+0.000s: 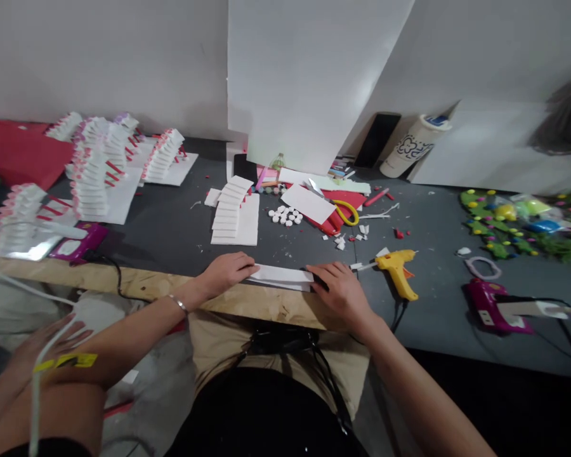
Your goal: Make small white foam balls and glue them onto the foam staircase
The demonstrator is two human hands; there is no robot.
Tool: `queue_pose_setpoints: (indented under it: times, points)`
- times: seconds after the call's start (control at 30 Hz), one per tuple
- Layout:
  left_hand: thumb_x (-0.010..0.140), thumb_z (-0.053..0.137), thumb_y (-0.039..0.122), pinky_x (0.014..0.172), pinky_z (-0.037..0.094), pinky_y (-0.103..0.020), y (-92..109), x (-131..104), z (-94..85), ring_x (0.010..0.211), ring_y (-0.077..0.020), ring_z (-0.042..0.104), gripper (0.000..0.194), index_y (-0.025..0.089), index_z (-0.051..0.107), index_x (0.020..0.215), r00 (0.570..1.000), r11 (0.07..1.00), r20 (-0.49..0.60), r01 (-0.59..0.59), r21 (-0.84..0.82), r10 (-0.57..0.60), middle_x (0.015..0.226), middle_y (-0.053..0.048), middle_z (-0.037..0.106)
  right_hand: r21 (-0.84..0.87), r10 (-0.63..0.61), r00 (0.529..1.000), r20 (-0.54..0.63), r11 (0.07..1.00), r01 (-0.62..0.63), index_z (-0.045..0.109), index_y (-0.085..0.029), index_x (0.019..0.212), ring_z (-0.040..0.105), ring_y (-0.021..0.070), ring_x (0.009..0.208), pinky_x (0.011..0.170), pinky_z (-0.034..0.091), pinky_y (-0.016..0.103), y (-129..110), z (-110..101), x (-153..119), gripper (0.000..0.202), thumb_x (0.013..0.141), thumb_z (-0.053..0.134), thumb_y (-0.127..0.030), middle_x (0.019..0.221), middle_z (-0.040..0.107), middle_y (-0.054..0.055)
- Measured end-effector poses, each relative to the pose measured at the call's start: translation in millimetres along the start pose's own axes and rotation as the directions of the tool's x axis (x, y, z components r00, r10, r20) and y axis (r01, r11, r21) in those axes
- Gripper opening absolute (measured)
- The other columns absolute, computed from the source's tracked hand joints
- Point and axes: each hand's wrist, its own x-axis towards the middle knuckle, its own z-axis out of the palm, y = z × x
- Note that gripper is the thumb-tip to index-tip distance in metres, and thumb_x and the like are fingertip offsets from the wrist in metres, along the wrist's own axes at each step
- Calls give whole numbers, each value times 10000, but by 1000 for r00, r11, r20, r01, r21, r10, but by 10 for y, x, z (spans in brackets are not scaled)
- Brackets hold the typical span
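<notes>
A long white paper strip (283, 276) lies at the table's front edge, stretched between my two hands. My left hand (228, 273) closes its fingers on the strip's left end. At the right end, my right hand (340, 289) holds the strip with bent fingers. Beyond them stands a small white stepped paper piece (227, 212) on a white card base. Several white round pieces (285, 216) lie beside it. Yellow-handled scissors (347, 213) rest partly under a white card (308, 203). Right of my right hand is a yellow glue gun (398, 270).
Several stepped paper models (92, 181) stand at the left. Purple power blocks (492, 308) sit at both sides, with cables. A cup (412, 146) and a black phone (377, 138) stand at the back. Another person's hand (59, 339) is at the lower left.
</notes>
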Motion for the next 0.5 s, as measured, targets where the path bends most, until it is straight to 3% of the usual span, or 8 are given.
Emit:
queue_pose_setpoints:
  times: [0.1,0.2,0.3,0.5]
  points:
    - [1007,328,151,746,478,-255,-12,15,-9,871,-149,616,339,151,659,1077,1000,1000,2,-1,-16,1,938,-78,690,64,107,994,-5,992,-107,691,-223,1111,583,234,910,772,382,351,0,79,31,246,888,597,-181,1018,728,66]
    - [1003,334,148,765,485,-263,-16,20,-20,880,-149,620,331,158,650,1099,999,1000,39,-7,-30,8,947,-76,692,84,133,991,-27,988,-131,714,-236,933,568,211,843,736,348,332,-16,103,64,176,875,586,-130,902,723,35]
    - [1004,338,149,769,480,-261,-16,15,-38,894,-153,618,322,166,636,1126,998,999,46,-42,-20,42,962,-75,694,34,75,996,-51,997,-73,709,-234,856,541,200,824,742,322,330,-40,65,73,192,877,569,-105,832,701,27]
    - [1007,332,169,763,473,-258,-26,11,-53,909,-156,613,322,176,625,1141,992,997,102,-73,-8,73,966,-73,687,-109,-115,993,-22,988,112,710,-208,937,519,195,849,793,317,340,-34,-45,44,188,905,553,-110,916,714,45]
